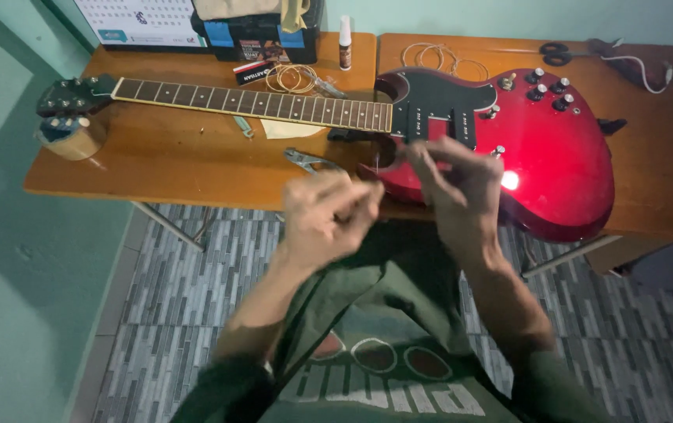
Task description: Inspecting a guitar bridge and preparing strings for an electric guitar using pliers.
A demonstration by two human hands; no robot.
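While the guitar's headstock (72, 94) rests over a roll of tape (72, 136) at the far left of the wooden table (180, 160), its dark fretboard (250, 103) runs rightward past coiled strings (293, 77) and a small bottle (345, 43). Pliers (309, 160) lie near the table's front edge. Just below them the left hand (327, 215) hovers, blurred, fingers curled in together; whether it pinches anything cannot be told. Beside it the right hand (454, 188) is raised in front of the red electric guitar (544, 149), thumb and fingers drawn together as if pinching something thin, too fine to make out. Further right, more coiled strings (434, 56) and scissors (557, 53) lie on a second table (657, 157).
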